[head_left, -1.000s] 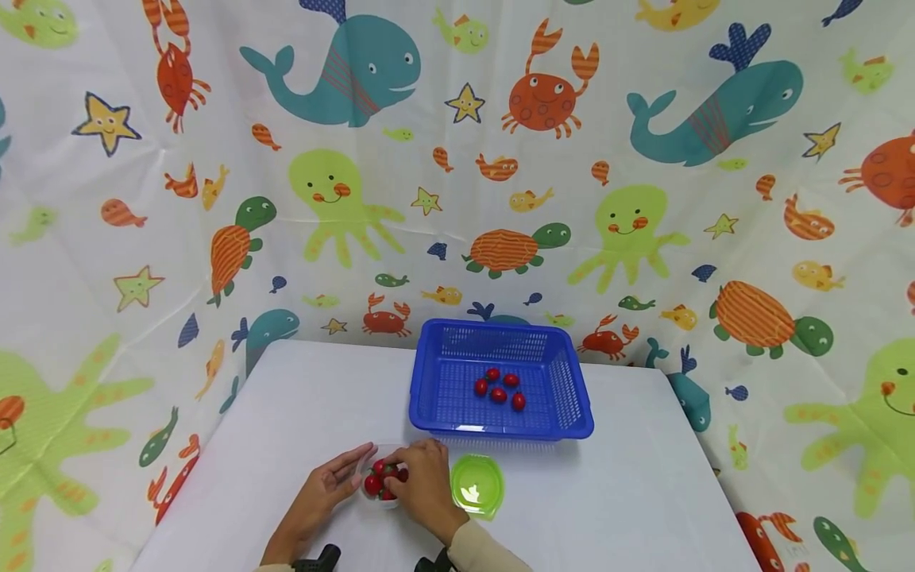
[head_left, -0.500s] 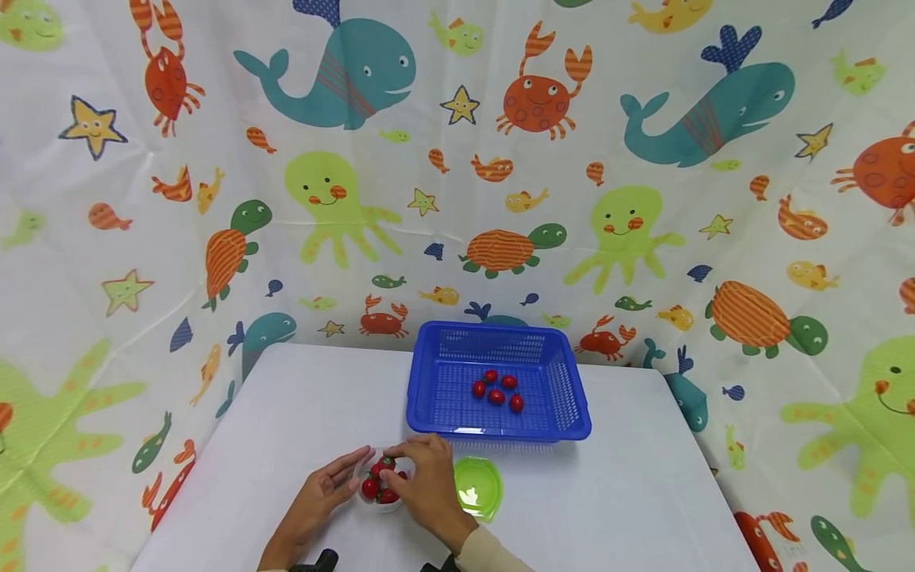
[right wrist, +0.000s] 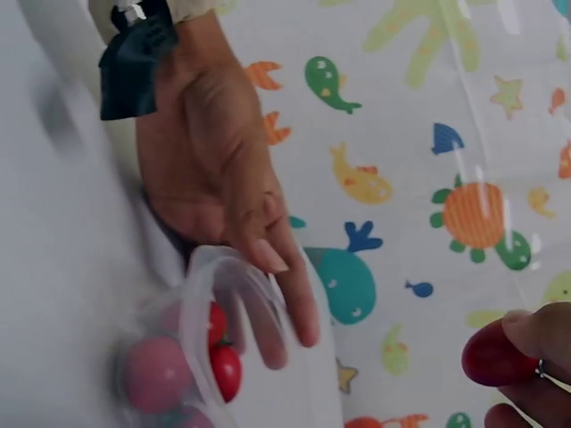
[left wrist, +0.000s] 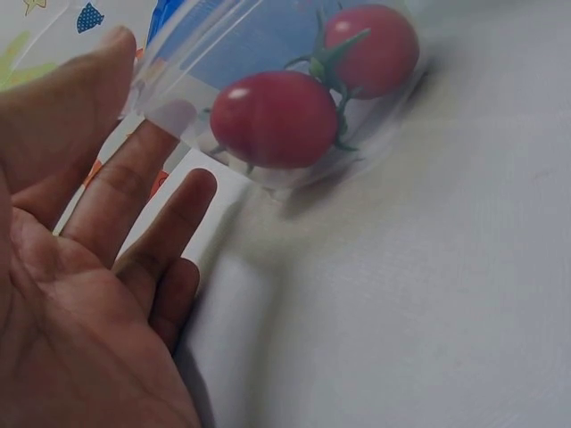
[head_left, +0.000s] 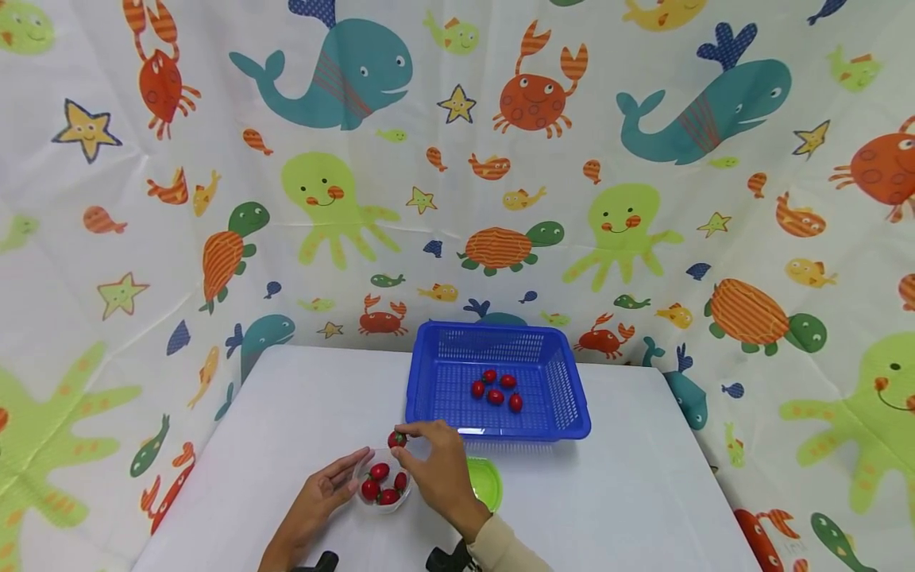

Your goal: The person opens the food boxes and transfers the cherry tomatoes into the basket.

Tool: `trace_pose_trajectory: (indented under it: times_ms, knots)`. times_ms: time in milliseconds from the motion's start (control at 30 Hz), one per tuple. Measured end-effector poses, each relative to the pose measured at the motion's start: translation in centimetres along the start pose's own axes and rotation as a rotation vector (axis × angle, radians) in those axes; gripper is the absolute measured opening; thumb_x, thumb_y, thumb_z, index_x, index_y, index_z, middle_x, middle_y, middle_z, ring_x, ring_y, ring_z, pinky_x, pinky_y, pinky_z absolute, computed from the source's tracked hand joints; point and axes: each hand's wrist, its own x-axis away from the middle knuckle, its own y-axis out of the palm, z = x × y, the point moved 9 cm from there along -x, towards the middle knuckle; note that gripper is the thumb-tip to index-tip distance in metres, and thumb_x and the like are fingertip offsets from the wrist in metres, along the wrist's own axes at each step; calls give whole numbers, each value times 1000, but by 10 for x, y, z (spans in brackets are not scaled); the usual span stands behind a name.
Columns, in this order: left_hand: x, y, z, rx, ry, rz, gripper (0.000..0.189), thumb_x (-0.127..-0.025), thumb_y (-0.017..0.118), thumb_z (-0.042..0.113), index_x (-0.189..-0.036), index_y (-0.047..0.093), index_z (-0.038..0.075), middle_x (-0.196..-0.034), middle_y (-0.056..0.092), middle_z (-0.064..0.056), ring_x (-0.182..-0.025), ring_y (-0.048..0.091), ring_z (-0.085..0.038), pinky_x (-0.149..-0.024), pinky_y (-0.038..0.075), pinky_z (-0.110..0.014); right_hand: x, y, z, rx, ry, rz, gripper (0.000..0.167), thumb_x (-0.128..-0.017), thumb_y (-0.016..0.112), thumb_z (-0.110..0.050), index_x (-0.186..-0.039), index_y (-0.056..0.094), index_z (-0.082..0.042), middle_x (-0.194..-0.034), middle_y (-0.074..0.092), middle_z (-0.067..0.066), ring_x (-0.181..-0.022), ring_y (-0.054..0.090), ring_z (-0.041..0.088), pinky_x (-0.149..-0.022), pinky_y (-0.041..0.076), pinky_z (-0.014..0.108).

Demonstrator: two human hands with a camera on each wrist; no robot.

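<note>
My right hand (head_left: 445,475) pinches a red cherry tomato (head_left: 397,439) between thumb and fingertips, just above the far right rim of a clear plastic tub (head_left: 386,508). The held tomato (right wrist: 498,355) shows at lower right in the right wrist view. Inside the tub lie several more cherry tomatoes (head_left: 379,472), some with green stems. My left hand (head_left: 325,488) rests against the tub's left side with fairly straight fingers, the thumb by its wall. Through the clear wall, the left wrist view shows two tomatoes (left wrist: 277,119) beside that hand.
A blue plastic basket (head_left: 500,433) stands at the back of the white table (head_left: 608,492), with several loose cherry tomatoes (head_left: 495,396) in it. Partly behind my right hand lies a green lid (head_left: 488,481). A sea-animal printed curtain (head_left: 443,119) hangs behind the table.
My right hand has lifted a cherry tomato up out of the tub toward the far right. The left hand stays at the tub. Tomatoes in the basket have not moved.
</note>
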Motion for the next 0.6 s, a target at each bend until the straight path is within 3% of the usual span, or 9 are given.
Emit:
trace_pose_trajectory:
  times_ms: [100, 333, 433, 600]
  knots:
    - [1, 1, 1, -2, -8, 10, 46, -109, 62, 25, -154, 57, 21, -157, 60, 1, -128, 52, 21, -110, 44, -10, -5, -9, -1, -47, -9, 21, 29, -92, 85, -20, -120, 81, -19, -111, 81, -8, -104, 72, 10, -96, 58, 37]
    - [2, 4, -1, -6, -31, 15, 47, -109, 62, 28, -155, 56, 21, -157, 60, 0, -130, 53, 19, -126, 40, -46, -16, -25, 3, -126, 31, 23, 31, -92, 85, -18, -122, 79, -13, -109, 81, -7, -102, 74, 10, -100, 60, 35]
    - [1, 4, -1, -6, -35, 21, 47, -108, 63, 29, -154, 56, 21, -157, 60, -1, -141, 56, 3, -126, 39, -49, -22, -33, 4, -143, 35, 40, 32, -92, 85, -17, -122, 79, -12, -109, 82, -6, -101, 74, 11, -99, 61, 39]
    - [0, 5, 0, 1, -35, 23, 48, -108, 63, 30, -154, 56, 20, -157, 60, -2, -155, 44, -30, -126, 37, -55, -30, -44, 10, -180, 77, 67, 32, -90, 86, -14, -121, 80, -20, -109, 82, -6, -103, 74, 13, -99, 62, 45]
